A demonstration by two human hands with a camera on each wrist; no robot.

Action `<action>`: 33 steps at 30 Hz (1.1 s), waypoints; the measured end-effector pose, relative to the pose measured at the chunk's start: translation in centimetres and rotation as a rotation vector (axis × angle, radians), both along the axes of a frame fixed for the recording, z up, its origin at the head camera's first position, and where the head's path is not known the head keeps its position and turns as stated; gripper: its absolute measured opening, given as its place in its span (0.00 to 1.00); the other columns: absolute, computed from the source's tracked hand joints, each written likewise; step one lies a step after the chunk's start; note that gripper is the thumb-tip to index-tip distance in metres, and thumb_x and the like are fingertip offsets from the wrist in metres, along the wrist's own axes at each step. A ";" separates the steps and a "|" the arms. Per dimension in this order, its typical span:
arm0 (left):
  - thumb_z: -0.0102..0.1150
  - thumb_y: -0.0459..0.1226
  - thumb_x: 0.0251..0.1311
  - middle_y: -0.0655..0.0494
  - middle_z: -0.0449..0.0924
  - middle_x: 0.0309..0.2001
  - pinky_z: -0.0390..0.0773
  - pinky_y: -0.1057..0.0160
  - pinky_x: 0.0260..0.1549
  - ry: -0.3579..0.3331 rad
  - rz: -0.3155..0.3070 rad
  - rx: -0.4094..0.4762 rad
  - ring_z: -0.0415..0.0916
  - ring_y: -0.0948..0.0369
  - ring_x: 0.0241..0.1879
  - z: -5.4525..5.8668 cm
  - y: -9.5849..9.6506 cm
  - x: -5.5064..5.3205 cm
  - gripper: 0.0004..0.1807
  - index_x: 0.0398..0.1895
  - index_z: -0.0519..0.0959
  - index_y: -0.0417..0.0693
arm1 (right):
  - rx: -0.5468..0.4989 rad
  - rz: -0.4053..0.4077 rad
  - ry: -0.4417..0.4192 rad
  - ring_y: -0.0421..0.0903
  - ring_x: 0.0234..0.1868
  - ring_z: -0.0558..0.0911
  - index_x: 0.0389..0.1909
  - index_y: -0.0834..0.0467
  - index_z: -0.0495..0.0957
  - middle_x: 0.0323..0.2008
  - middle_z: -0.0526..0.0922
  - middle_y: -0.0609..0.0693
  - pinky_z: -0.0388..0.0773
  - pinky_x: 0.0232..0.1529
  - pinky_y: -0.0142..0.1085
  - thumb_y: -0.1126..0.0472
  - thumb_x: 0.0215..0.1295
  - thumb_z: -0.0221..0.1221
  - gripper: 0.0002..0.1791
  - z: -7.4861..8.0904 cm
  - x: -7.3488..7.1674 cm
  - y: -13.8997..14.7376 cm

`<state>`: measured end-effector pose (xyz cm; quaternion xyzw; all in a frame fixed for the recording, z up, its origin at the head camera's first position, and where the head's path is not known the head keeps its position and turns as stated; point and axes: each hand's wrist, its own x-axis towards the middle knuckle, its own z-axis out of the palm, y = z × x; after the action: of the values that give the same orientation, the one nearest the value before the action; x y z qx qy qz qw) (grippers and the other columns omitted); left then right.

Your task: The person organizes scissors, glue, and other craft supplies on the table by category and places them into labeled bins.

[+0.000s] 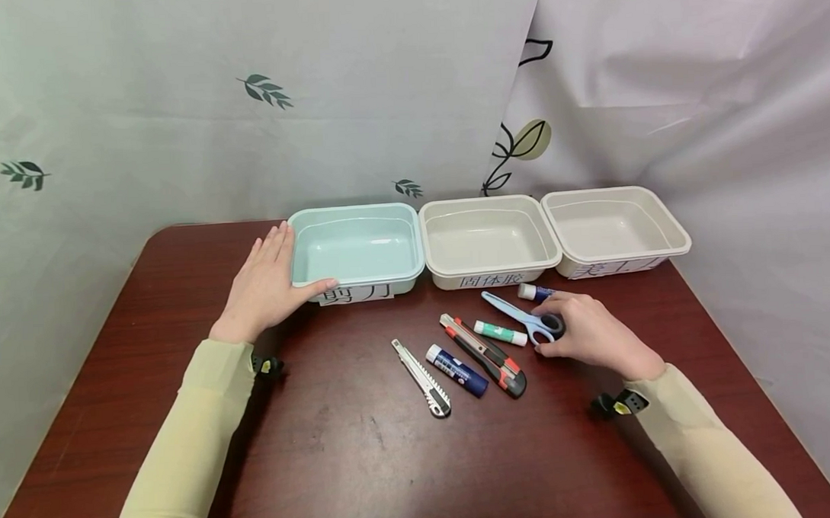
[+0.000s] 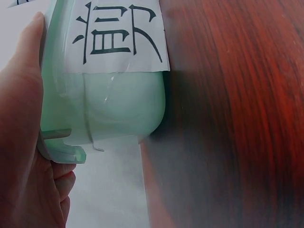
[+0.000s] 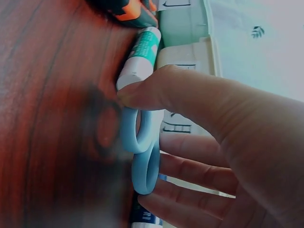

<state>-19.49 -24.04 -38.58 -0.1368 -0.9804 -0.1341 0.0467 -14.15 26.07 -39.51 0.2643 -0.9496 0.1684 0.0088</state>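
Observation:
My left hand [image 1: 266,275] lies along the left side of a light blue bin [image 1: 355,280], fingers straight and thumb across its front rim. In the left wrist view, the bin's label [image 2: 118,35] carries black characters. On the right, my other hand [image 1: 592,333] holds a pair of light blue scissors [image 1: 509,307] by the handles. The thumb is on one handle loop [image 3: 126,130], with the fingers on the far side. The scissors point away to the left, close over the table. Beside them lie a green-and-white glue stick [image 1: 500,333] and a blue one [image 1: 536,291], partly hidden by the hand.
Two cream bins [image 1: 494,273] [image 1: 617,258] with paper labels continue the row at the back of the dark red table [image 1: 312,461]. Nearer me lie a red-and-black utility knife [image 1: 483,356], another blue glue stick [image 1: 458,370] and a white utility knife [image 1: 422,378]. A patterned curtain [image 1: 177,130] hangs behind.

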 end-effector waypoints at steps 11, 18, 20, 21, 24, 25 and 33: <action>0.50 0.75 0.59 0.37 0.39 0.80 0.34 0.50 0.76 -0.002 0.002 0.000 0.37 0.45 0.79 0.0 -0.1 0.0 0.67 0.80 0.43 0.32 | -0.053 0.051 0.075 0.47 0.38 0.80 0.46 0.59 0.87 0.43 0.83 0.49 0.77 0.35 0.42 0.57 0.43 0.78 0.25 1.5 0.3 -1.0; 0.50 0.75 0.59 0.37 0.39 0.80 0.33 0.51 0.76 0.002 -0.001 0.006 0.37 0.45 0.79 -0.1 -0.1 0.0 0.66 0.80 0.43 0.32 | -0.072 0.089 0.099 0.46 0.40 0.80 0.47 0.58 0.87 0.44 0.83 0.47 0.76 0.36 0.41 0.57 0.43 0.78 0.25 2.6 0.0 -2.2; 0.50 0.75 0.59 0.37 0.39 0.80 0.32 0.52 0.76 0.001 -0.002 0.009 0.37 0.46 0.79 -0.1 0.0 0.1 0.66 0.80 0.42 0.32 | -0.080 0.099 0.093 0.46 0.41 0.80 0.48 0.58 0.87 0.45 0.83 0.47 0.77 0.36 0.41 0.57 0.44 0.79 0.26 2.7 -0.1 -2.7; 0.50 0.75 0.59 0.37 0.40 0.80 0.32 0.52 0.76 0.003 -0.002 0.008 0.37 0.46 0.79 -0.2 0.0 0.0 0.66 0.80 0.42 0.32 | -0.085 0.104 0.089 0.46 0.41 0.81 0.48 0.58 0.87 0.45 0.83 0.47 0.77 0.36 0.41 0.57 0.44 0.79 0.26 2.8 -0.2 -2.9; 0.49 0.75 0.60 0.38 0.39 0.81 0.31 0.52 0.76 -0.001 -0.004 0.011 0.36 0.46 0.79 -0.2 0.0 0.0 0.66 0.80 0.41 0.32 | -0.105 0.124 0.085 0.46 0.40 0.81 0.48 0.57 0.87 0.45 0.83 0.48 0.77 0.37 0.40 0.58 0.43 0.78 0.27 3.0 -0.5 -3.7; 0.49 0.75 0.60 0.38 0.39 0.81 0.31 0.52 0.76 0.000 -0.003 0.010 0.36 0.46 0.79 -0.2 0.0 0.0 0.66 0.80 0.41 0.32 | -0.113 0.131 0.085 0.46 0.40 0.81 0.48 0.58 0.87 0.45 0.83 0.48 0.78 0.38 0.40 0.58 0.43 0.78 0.27 3.1 -0.7 -4.0; 0.50 0.75 0.59 0.37 0.40 0.80 0.33 0.52 0.76 0.016 0.001 0.001 0.38 0.45 0.79 -0.3 -0.1 -0.2 0.66 0.80 0.42 0.32 | -0.182 0.206 0.091 0.47 0.41 0.81 0.51 0.57 0.85 0.46 0.82 0.46 0.78 0.41 0.41 0.57 0.46 0.78 0.27 3.0 -1.9 -6.9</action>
<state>-19.68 -24.11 -38.87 -0.1373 -0.9800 -0.1335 0.0545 -16.09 19.17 -36.48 0.3659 -0.8968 0.2417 0.0583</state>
